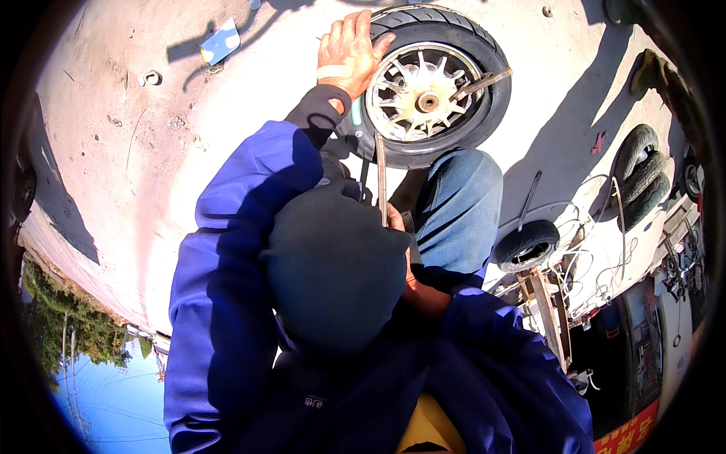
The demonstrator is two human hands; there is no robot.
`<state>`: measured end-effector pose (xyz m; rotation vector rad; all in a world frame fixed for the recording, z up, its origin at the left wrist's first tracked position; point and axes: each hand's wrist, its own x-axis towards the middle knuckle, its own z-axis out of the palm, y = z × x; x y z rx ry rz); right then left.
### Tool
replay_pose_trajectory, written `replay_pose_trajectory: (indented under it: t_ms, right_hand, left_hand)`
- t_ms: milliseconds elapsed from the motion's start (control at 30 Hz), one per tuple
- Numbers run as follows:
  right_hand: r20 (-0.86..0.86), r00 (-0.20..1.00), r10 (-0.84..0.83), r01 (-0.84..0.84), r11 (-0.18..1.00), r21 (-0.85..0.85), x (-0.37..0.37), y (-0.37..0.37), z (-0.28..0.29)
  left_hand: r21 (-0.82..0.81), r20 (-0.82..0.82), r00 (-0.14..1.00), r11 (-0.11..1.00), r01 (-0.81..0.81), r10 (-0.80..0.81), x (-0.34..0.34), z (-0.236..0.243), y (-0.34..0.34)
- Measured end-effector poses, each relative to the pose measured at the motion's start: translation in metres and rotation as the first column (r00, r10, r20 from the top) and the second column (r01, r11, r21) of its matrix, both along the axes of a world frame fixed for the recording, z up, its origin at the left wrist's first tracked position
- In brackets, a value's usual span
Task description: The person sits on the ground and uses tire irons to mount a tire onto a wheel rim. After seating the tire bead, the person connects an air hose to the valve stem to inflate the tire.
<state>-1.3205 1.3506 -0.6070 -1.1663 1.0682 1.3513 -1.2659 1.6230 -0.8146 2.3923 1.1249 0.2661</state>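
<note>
A black tyre (490, 121) on a pale cast wheel (423, 94) lies on the ground in front of me. At its upper left edge rests my left hand (351, 53), open, fingers stretched out and thumb apart on the rubber. My right hand (395, 221), partly hidden behind my knee, is closed round a long, flat tyre lever (381, 178). That lever's far end reaches the near left part of the rim. A second tyre lever (484, 83) lies across the right side of the rim with no hand on it.
Blue-clad knees (461, 204) flank the wheel's near side. Right of me lie a small loose tyre (527, 246), several stacked tyres (643, 178) and tangled pale tubing (578, 261). A blue and white packet (220, 42) and a metal ring (151, 78) are at the far left.
</note>
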Motion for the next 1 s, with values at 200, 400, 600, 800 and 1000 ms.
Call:
replay_pose_trajectory:
  t_ms: [200, 400, 600, 800, 1000]
  right_hand:
    - [0.418, 0.692, 0.589, -0.624, 0.779, -0.065, -0.017, -0.033, -0.035]
    - [0.396, 0.639, 0.659, -0.696, 0.715, -0.067, -0.012, -0.025, -0.034]
    - [0.125, 0.965, 0.232, -0.26, 0.917, 0.302, 0.015, 0.0, 0.0]
    - [0.277, 0.816, 0.507, -0.535, 0.844, 0.031, 0.014, -0.012, -0.024]
    - [0.437, 0.723, 0.535, -0.643, 0.752, 0.143, -0.029, -0.05, -0.076]
  left_hand:
    - [-0.126, 0.174, 0.985, 0.992, 0.024, -0.002, -0.01, 0.005, 0.006]
    - [-0.144, 0.012, 0.96, 0.95, -0.276, 0.281, -0.053, 0.002, -0.062]
    - [-0.051, -0.013, 0.966, 0.964, -0.26, 0.259, -0.045, 0.014, -0.058]
    - [-0.12, 0.015, 0.984, 0.977, -0.174, 0.177, -0.041, 0.019, -0.059]
    - [-0.094, 0.123, 0.99, 0.994, -0.06, 0.071, -0.049, 0.005, -0.05]
